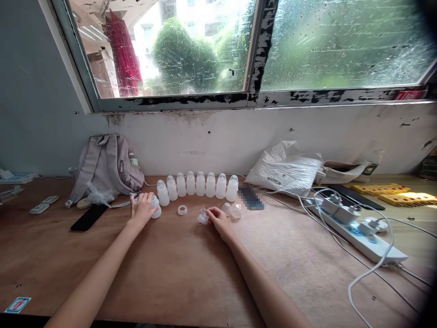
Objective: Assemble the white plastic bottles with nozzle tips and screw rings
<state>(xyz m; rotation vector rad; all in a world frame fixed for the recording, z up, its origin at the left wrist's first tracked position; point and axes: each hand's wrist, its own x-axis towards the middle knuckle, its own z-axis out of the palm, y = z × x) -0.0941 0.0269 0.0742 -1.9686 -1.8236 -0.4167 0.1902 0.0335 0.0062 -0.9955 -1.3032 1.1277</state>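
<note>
Left hand (141,208) grips bottle (155,207); right hand (218,219) seemingly pinches cap (202,217)

White bottle (155,207) and small clear cap (202,217) on table.

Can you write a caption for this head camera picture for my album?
Left hand grips a white bottle; right hand pinches a clear cap.

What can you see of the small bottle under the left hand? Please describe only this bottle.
The bottle is small, white and translucent, and looks like plastic. It stands on the wooden table at the left end of a row of similar bottles, a little nearer to the person than the row. The left hand wraps around it from the left and covers most of it, so only its right side shows. Whether it carries a cap cannot be told.
</note>
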